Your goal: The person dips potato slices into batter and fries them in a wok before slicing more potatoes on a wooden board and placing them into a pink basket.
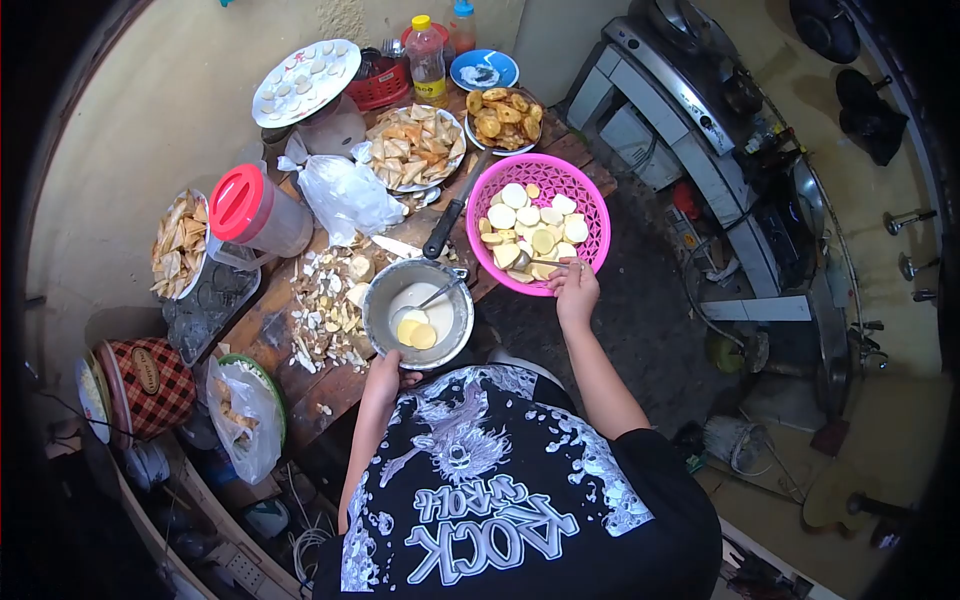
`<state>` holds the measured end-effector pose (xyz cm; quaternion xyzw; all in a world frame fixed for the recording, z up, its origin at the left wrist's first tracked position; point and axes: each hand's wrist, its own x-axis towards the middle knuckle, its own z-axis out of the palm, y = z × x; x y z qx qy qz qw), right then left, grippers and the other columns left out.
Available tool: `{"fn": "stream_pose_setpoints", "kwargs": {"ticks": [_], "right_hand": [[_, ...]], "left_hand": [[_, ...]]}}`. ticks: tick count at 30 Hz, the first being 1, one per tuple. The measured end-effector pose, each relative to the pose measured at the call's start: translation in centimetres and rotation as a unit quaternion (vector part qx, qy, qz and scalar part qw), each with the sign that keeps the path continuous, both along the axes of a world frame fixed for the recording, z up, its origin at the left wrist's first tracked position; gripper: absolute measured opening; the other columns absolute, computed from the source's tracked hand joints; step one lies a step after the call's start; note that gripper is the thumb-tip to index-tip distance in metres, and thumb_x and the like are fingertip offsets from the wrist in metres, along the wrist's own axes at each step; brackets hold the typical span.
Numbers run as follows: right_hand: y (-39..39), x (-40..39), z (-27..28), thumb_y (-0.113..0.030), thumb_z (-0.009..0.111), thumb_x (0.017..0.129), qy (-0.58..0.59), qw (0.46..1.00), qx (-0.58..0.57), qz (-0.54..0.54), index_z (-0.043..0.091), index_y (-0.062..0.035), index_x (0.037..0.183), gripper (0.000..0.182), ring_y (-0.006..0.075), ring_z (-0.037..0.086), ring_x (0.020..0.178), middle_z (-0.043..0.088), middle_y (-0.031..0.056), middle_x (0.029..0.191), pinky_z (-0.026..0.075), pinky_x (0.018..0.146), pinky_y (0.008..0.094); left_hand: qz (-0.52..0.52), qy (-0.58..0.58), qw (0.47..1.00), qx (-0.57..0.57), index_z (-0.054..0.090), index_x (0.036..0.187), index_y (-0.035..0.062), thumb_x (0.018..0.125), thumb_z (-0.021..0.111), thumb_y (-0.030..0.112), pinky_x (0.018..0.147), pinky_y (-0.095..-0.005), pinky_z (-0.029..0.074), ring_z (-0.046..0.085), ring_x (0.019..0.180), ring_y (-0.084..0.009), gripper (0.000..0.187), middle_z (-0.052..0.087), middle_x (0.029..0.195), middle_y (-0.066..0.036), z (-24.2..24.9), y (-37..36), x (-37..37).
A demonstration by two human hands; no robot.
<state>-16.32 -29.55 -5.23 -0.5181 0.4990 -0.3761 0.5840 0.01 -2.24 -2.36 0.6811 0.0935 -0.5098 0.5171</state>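
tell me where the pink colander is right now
In the head view, the pink colander sits at the table's right edge, right of the metal batter bowl, with the right hand at its near rim.

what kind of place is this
Most likely a small home or street-food kitchen set up for frying snacks: a wooden table crowded with a metal bowl of batter, a pink basket of sliced pieces and plates of fried food, with a stove alongside.

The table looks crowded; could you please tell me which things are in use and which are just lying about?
In use: right hand with spoon in pink basket of slices; left hand at batter pan.
Lying about: red-lidded jug, oil bottle, blue plate, peelings.
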Motion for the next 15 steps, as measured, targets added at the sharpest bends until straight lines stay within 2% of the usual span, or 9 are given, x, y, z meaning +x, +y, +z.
{"fn": "stream_pose_setpoints", "kwargs": {"ticks": [4, 6, 9, 12, 15], "right_hand": [[-0.07, -0.31, -0.12, -0.016, 0.038, 0.097, -0.004, 1.0, -0.029, 0.003, 0.055, 0.0019, 0.092, 0.026, 0.0095, 0.055, 0.05, 0.059, 0.0071, 0.066, 0.042, 0.047, 0.0217], [0.04, -0.42, -0.28, -0.018, 0.037, 0.098, 0.025, 0.997, -0.07, 0.017, 0.054, 0.0026, 0.095, 0.027, 0.0085, 0.054, 0.051, 0.058, 0.0068, 0.067, 0.04, 0.046, 0.0196], [0.24, -0.79, -0.18, -0.016, 0.039, 0.098, 0.085, 0.979, -0.182, 0.039, 0.055, 0.004, 0.094, 0.027, 0.008, 0.054, 0.054, 0.057, 0.0058, 0.068, 0.043, 0.051, 0.0203], [0.56, -0.9, 0.28, -0.015, 0.04, 0.097, 0.111, 0.963, -0.244, 0.033, 0.056, 0.0049, 0.094, 0.026, 0.0079, 0.054, 0.055, 0.057, 0.0052, 0.067, 0.044, 0.054, 0.021], [0.75, -0.62, 0.15, -0.015, 0.04, 0.096, 0.097, 0.968, -0.23, 0.022, 0.057, 0.0014, 0.091, 0.024, 0.01, 0.056, 0.054, 0.058, 0.0057, 0.065, 0.044, 0.053, 0.0248]], "left_hand": [[-0.004, 0.0, 1.0, 0.001, 0.048, 0.108, -0.0058, 0.088, 0.037, 0.017, 0.052, -0.0241, 0.049, 0.062, 0.06, -0.0152, 0.032, 0.062, 0.085, -0.011, -0.02, 0.08, 0.08], [-0.004, 0.002, 1.0, 0.002, 0.047, 0.109, -0.0059, 0.089, 0.037, 0.017, 0.052, -0.0241, 0.049, 0.062, 0.06, -0.0151, 0.032, 0.062, 0.086, -0.011, 0.05, 0.03, 0.17], [-0.005, 0.004, 1.0, 0.007, 0.047, 0.11, -0.0061, 0.089, 0.036, 0.017, 0.053, -0.0243, 0.049, 0.062, 0.06, -0.0151, 0.033, 0.062, 0.087, -0.011, 0.19, 0.01, 0.21], [-0.007, 0.002, 1.0, 0.01, 0.046, 0.111, -0.0064, 0.089, 0.036, 0.017, 0.053, -0.0245, 0.049, 0.062, 0.06, -0.0154, 0.034, 0.062, 0.088, -0.012, 0.0, 0.11, 0.22], [-0.007, 0.001, 1.0, 0.01, 0.046, 0.112, -0.0067, 0.089, 0.036, 0.017, 0.053, -0.0248, 0.05, 0.062, 0.06, -0.0158, 0.034, 0.062, 0.087, -0.012, 0.06, 0.07, 0.21]]}}
